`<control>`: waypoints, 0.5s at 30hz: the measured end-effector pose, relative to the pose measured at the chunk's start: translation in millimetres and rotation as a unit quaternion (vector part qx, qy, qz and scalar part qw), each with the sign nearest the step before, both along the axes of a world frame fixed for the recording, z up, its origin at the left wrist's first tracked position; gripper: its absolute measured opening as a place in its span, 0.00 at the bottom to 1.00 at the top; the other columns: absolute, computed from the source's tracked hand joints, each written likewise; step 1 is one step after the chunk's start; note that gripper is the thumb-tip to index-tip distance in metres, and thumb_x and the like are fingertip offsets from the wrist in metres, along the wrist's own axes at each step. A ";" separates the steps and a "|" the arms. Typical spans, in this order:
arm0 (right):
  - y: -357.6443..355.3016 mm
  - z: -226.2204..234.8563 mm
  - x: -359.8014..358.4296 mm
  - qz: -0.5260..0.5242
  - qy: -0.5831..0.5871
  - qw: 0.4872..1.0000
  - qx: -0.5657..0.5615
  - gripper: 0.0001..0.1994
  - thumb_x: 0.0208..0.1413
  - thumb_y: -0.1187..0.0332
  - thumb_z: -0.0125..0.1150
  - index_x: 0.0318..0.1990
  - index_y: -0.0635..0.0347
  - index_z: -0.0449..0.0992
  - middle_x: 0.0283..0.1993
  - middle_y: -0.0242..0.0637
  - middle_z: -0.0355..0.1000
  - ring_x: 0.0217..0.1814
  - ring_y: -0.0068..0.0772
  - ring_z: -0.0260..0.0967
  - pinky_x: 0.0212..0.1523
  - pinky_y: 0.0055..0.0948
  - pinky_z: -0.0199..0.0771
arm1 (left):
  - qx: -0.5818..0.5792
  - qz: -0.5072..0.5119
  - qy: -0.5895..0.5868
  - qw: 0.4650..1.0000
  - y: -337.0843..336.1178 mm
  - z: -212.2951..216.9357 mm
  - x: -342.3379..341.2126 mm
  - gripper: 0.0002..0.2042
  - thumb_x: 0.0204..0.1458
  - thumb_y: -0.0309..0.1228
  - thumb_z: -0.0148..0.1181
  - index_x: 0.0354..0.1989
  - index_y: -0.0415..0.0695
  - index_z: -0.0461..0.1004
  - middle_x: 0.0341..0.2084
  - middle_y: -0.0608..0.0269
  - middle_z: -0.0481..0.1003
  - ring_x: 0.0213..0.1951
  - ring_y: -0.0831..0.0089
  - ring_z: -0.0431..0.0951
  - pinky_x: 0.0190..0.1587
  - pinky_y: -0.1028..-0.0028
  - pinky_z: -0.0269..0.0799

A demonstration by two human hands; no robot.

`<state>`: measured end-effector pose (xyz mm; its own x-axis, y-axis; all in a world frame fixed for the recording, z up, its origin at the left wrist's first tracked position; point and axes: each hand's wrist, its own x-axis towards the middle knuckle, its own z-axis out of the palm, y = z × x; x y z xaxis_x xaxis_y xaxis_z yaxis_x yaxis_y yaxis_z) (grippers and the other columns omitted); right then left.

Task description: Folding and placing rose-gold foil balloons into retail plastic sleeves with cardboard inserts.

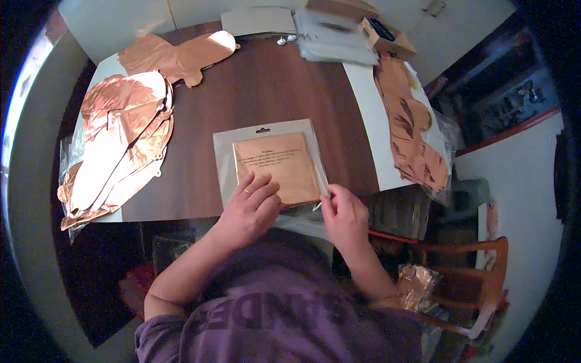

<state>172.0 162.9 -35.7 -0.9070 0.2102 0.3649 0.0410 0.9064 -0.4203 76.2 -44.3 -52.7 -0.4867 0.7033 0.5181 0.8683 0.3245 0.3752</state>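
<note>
My head-worn fisheye faces forward and down from near above and behind the left hand (pixel 249 207) and right hand (pixel 346 215)

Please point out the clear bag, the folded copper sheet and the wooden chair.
Clear bag (pixel 224 160): head view, bare left margin.
Folded copper sheet (pixel 292 176): head view, middle of its face.
Wooden chair (pixel 498 270): head view, right back post.

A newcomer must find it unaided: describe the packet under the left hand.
On the brown tabletop, look midway along the near edge. There the left hand rests on a clear packet, its edge pinched by the right hand. Unlike the irregular foil shapes at left, it holds a neat copper-coloured square below a hang hole.
</note>
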 end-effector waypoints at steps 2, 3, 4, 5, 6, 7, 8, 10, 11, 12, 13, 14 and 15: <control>3.5 4.0 -3.3 -0.003 -0.049 0.996 -0.067 0.13 0.50 0.70 0.66 0.43 0.60 0.74 0.35 0.41 0.71 0.38 0.44 0.72 0.33 0.37 0.73 | -0.007 0.002 0.003 1.000 -1.4 -1.0 0.0 0.12 0.46 0.27 0.67 0.39 0.43 0.72 0.46 0.56 0.75 0.56 0.56 0.72 0.62 0.51 0.62; 6.2 7.4 -4.0 -0.006 -0.097 0.986 -0.136 0.15 0.50 0.69 0.67 0.45 0.60 0.74 0.36 0.42 0.71 0.38 0.44 0.72 0.32 0.37 0.74 | -0.005 -0.001 0.007 1.000 -1.6 -1.2 -0.5 0.13 0.46 0.27 0.67 0.39 0.43 0.72 0.46 0.56 0.75 0.56 0.55 0.72 0.62 0.51 0.62; 9.7 14.8 -3.5 -0.005 -0.098 0.986 -0.135 0.15 0.50 0.69 0.67 0.45 0.60 0.74 0.36 0.42 0.71 0.38 0.44 0.72 0.32 0.37 0.74 | -0.004 -0.003 0.010 1.000 -3.1 -1.5 -1.2 0.13 0.46 0.28 0.67 0.39 0.43 0.72 0.47 0.56 0.75 0.56 0.55 0.72 0.61 0.51 0.62; 15.7 25.1 -2.0 0.036 -0.136 0.978 -0.156 0.16 0.49 0.69 0.67 0.47 0.60 0.73 0.37 0.42 0.71 0.38 0.44 0.72 0.34 0.36 0.74 | -0.003 -0.001 0.009 1.000 -4.6 -2.7 -1.8 0.13 0.46 0.28 0.67 0.39 0.43 0.72 0.47 0.56 0.75 0.56 0.55 0.72 0.61 0.51 0.62; 21.5 31.5 -0.8 0.078 -0.173 0.966 -0.176 0.18 0.49 0.69 0.68 0.48 0.60 0.73 0.37 0.42 0.70 0.38 0.44 0.72 0.35 0.36 0.74 | 0.002 -0.004 0.012 1.000 -5.9 -4.3 -2.5 0.13 0.45 0.28 0.67 0.39 0.42 0.72 0.47 0.56 0.74 0.56 0.55 0.72 0.61 0.50 0.62; 28.1 33.7 1.9 0.125 -0.163 0.966 -0.157 0.23 0.46 0.69 0.69 0.52 0.60 0.73 0.38 0.42 0.69 0.39 0.44 0.71 0.38 0.36 0.74 | 0.007 -0.010 0.015 1.000 -4.4 -5.3 -2.3 0.13 0.45 0.28 0.68 0.39 0.42 0.72 0.47 0.56 0.74 0.56 0.54 0.72 0.62 0.50 0.62; 30.9 32.9 0.9 0.124 -0.164 0.966 -0.156 0.23 0.46 0.69 0.69 0.52 0.60 0.73 0.38 0.42 0.69 0.39 0.44 0.71 0.38 0.36 0.74 | 0.008 -0.011 0.014 1.000 -3.8 -3.6 -2.1 0.13 0.45 0.28 0.68 0.39 0.42 0.72 0.47 0.56 0.74 0.56 0.54 0.72 0.62 0.50 0.62; 37.2 28.5 -4.6 0.189 -0.085 0.978 -0.024 0.25 0.44 0.68 0.70 0.52 0.59 0.73 0.39 0.41 0.69 0.40 0.44 0.70 0.41 0.37 0.73 | 0.002 -0.009 -0.006 1.000 -3.7 2.9 -1.1 0.14 0.45 0.29 0.68 0.39 0.42 0.72 0.47 0.55 0.74 0.56 0.54 0.71 0.62 0.50 0.61; 40.1 26.2 -7.9 0.186 -0.086 0.978 -0.023 0.25 0.44 0.68 0.70 0.52 0.59 0.73 0.39 0.41 0.69 0.40 0.44 0.70 0.41 0.37 0.73 | 0.003 -0.011 -0.007 1.000 -3.8 4.0 -0.6 0.14 0.45 0.29 0.68 0.39 0.42 0.72 0.47 0.55 0.74 0.56 0.54 0.71 0.62 0.50 0.61; 43.0 23.8 -11.9 0.197 -0.096 0.975 -0.031 0.25 0.43 0.68 0.70 0.51 0.60 0.73 0.39 0.40 0.68 0.41 0.44 0.70 0.42 0.37 0.72 | -0.005 -0.014 -0.007 1.000 -4.6 4.8 -0.3 0.14 0.45 0.30 0.69 0.39 0.42 0.73 0.47 0.54 0.74 0.56 0.54 0.71 0.62 0.50 0.61; 45.2 21.6 -17.4 0.211 -0.107 0.971 -0.040 0.24 0.43 0.68 0.70 0.51 0.60 0.74 0.39 0.40 0.68 0.41 0.44 0.69 0.42 0.37 0.72 | -0.015 -0.015 -0.009 1.000 -5.5 4.2 -2.2 0.15 0.45 0.30 0.69 0.39 0.42 0.73 0.47 0.54 0.74 0.57 0.53 0.71 0.62 0.50 0.61; 45.7 24.2 -20.3 0.212 -0.109 0.970 -0.041 0.24 0.43 0.68 0.70 0.51 0.60 0.74 0.39 0.40 0.68 0.41 0.44 0.69 0.42 0.37 0.72 | -0.016 -0.014 -0.011 1.000 -6.1 3.7 -3.7 0.15 0.45 0.30 0.69 0.39 0.42 0.73 0.47 0.54 0.74 0.57 0.53 0.71 0.62 0.50 0.61; 45.5 29.3 -22.5 0.232 -0.121 0.964 -0.050 0.22 0.44 0.67 0.69 0.49 0.60 0.75 0.38 0.40 0.68 0.40 0.44 0.69 0.42 0.37 0.72 | -0.018 -0.020 -0.017 0.999 -6.6 3.2 -5.1 0.15 0.45 0.31 0.69 0.39 0.42 0.73 0.47 0.54 0.74 0.57 0.53 0.71 0.62 0.50 0.61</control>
<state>149.5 208.4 -6.4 -0.9679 -0.2150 0.1302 -0.2511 0.8061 -0.5359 71.1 -50.9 -49.5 -0.4749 0.7411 0.4747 0.8676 0.3038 0.3937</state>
